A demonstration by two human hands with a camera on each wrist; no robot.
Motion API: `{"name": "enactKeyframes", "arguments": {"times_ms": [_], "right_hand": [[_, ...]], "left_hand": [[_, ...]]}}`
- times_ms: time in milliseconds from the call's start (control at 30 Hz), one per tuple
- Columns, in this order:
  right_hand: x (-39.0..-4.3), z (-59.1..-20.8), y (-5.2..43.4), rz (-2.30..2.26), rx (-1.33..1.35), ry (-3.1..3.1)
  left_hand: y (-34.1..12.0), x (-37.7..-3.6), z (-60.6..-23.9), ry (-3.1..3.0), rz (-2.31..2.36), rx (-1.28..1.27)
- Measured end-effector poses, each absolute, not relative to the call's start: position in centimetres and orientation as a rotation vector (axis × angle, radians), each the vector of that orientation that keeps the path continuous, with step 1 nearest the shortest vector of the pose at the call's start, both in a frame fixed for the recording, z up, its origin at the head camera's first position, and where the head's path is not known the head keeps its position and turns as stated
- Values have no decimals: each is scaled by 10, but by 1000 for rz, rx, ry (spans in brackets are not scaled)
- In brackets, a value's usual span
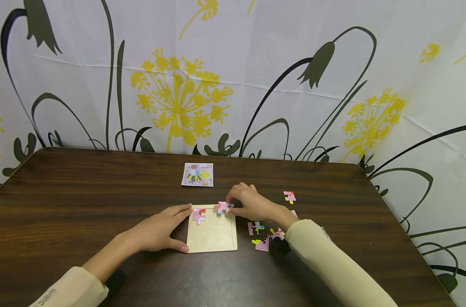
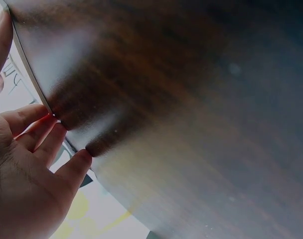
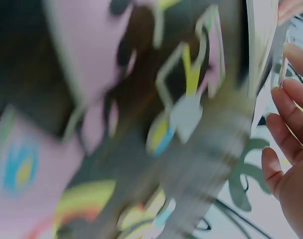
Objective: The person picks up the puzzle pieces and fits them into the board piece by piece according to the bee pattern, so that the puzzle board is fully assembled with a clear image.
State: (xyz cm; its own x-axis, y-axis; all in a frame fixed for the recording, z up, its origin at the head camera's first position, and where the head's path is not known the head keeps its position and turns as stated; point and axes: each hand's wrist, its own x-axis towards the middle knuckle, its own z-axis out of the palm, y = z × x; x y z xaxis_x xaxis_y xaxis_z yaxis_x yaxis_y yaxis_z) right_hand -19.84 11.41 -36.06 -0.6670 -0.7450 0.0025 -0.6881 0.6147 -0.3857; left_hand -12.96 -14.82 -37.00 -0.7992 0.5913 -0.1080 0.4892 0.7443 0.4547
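Both hands are down at the puzzle tray in the middle of the dark table. My left hand lies flat and relaxed against the tray's left edge, fingers straight along it and thumb at the near corner, holding nothing. My right hand is curled, pinching a pink puzzle piece at the tray's far right corner.

One placed piece already sits in the far left corner. The held one hovers at, or just touches, the far edge to its right; I cannot tell whether it is seated.

That pinched bit lies directly left of my right fingertips, so the right hand is plainly the nearer one, and the tray runs long from far to near beneath it.

Loose pieces sit just right of the tray by my right sleeve, one stray piece further off, and a picture card lies beyond the tray.
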Motion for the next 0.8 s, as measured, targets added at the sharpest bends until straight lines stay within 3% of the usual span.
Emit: {"name": "enactKeyframes", "arguments": {"times_ms": [800], "right_hand": [[-192,-370,84,-431,-1228,2688]], "left_hand": [[-149,-130,-370,2693,613,874]]}}
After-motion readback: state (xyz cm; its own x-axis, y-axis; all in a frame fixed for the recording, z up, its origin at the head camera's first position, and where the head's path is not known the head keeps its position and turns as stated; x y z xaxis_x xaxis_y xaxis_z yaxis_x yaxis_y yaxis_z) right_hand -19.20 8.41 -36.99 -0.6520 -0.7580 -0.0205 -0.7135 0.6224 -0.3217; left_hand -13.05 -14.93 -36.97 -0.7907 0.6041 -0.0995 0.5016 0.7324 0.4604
